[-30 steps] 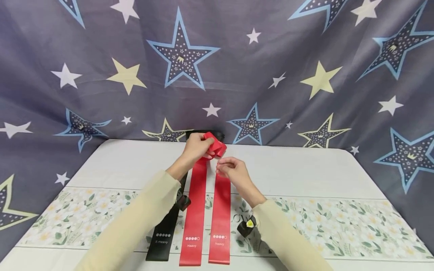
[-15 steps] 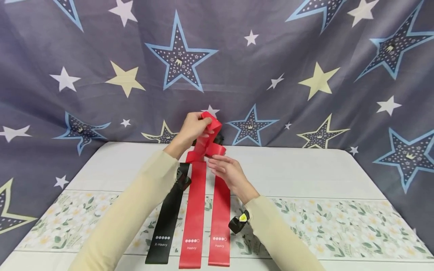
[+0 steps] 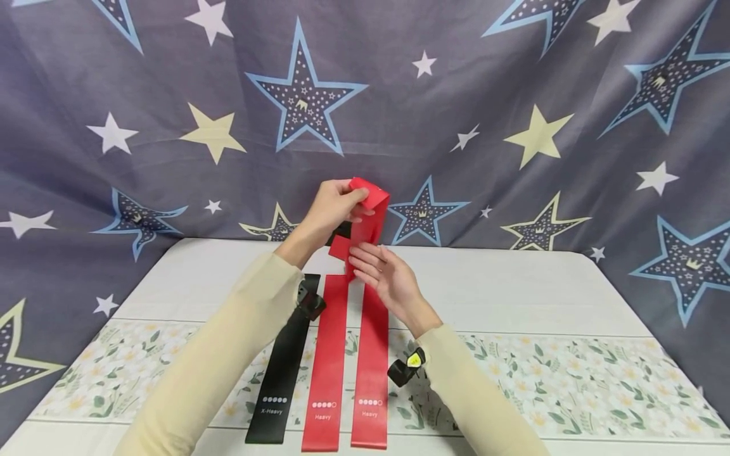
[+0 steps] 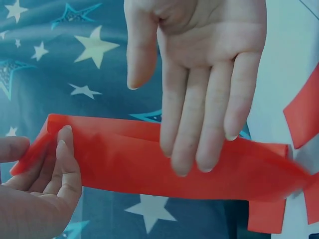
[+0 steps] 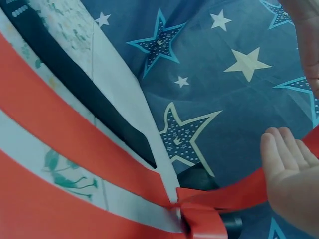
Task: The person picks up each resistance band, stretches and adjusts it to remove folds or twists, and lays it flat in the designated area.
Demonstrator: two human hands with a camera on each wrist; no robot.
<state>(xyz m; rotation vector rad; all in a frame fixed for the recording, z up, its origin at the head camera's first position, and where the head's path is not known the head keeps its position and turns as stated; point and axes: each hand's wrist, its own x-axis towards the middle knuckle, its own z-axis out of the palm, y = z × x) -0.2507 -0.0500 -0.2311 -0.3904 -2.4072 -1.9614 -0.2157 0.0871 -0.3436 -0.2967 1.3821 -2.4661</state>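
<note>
Left hand (image 3: 336,206) pinching a raised red resistance band (image 4: 124,162), right hand (image 3: 393,282) near it, fingers (image 4: 193,124) straight, black X-Heavy band (image 3: 279,373) left of two red Heavy strips (image 3: 327,361), on the tabletop (image 3: 513,288)

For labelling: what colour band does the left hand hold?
Red band, clearest in the left wrist view.

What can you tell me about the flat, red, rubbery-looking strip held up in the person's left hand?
This flat red strip looks smooth, shiny and rubbery. The bare left hand pinches its upper end, where it bends over; from there it hangs toward the far side of the white, flower-banded table. The right hand overlaps it with straight fingers, though contact is unclear. In the left wrist view its lower end narrows and blurs, so how it finishes can't be told.
</note>
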